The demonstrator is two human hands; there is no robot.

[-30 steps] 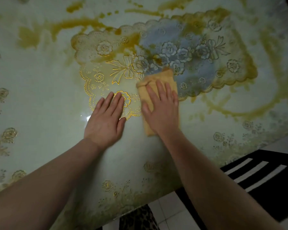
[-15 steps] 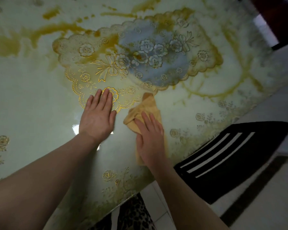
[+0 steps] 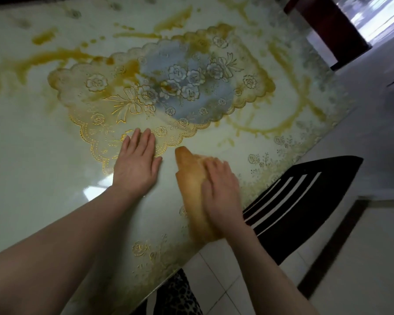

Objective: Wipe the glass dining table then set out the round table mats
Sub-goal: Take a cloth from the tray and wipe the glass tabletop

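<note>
A pale glass dining table (image 3: 43,160) with gold floral print fills most of the view. On it lies a translucent scalloped mat (image 3: 159,94) with gold-edged flowers. My left hand (image 3: 137,164) rests flat, fingers spread, on the mat's near edge. My right hand (image 3: 223,192) presses a folded yellow cloth (image 3: 191,185) onto the glass near the table's near edge, just right of the mat. The cloth sticks out beyond my fingertips; part of it is hidden under my palm.
A black chair back (image 3: 305,201) with white slots stands beside the table's right edge. White tiled floor (image 3: 362,258) lies below. A dark wooden piece of furniture (image 3: 328,32) is at the top right. Leopard-print fabric (image 3: 178,296) shows under the table's near edge.
My right hand has dragged the cloth off the mat and back toward the table's near edge. My left hand has stayed flat on the mat's edge. The view has swung to the right.
</note>
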